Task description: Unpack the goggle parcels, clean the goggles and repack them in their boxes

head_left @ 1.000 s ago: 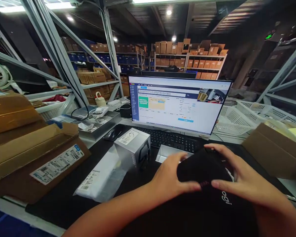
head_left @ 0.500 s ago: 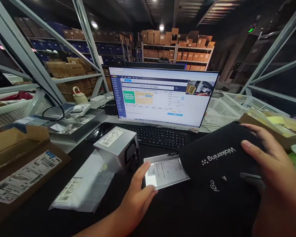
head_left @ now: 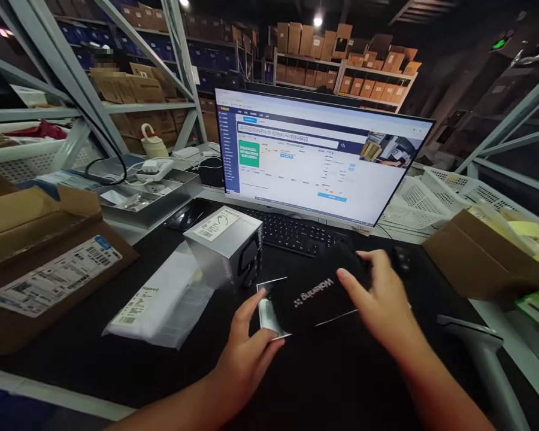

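My left hand (head_left: 247,344) pinches the left end of a flat, silvery-white printed packet (head_left: 266,316) between thumb and fingers. Over most of that packet lies a black pouch (head_left: 314,302) with "Wakening" lettering. My right hand (head_left: 381,296) grips the pouch at its right end, thumb on top; the fingers underneath are hidden. Whether the packet is inside the pouch or under it, I cannot tell. Left of my hands stand a silver box (head_left: 222,248) with a white label and a labelled white package in a clear plastic bag (head_left: 161,299).
An open cardboard box (head_left: 63,239) stands at the left. Behind are a keyboard (head_left: 291,233) and a monitor (head_left: 291,173). A handheld scanner (head_left: 485,341) lies at the right, near a brown carton (head_left: 467,251) and white baskets (head_left: 417,200).
My right hand has brought the black pouch left, over the printed packet, which it now mostly covers. My left hand keeps its pinch on the packet. The camera view has tilted slightly.
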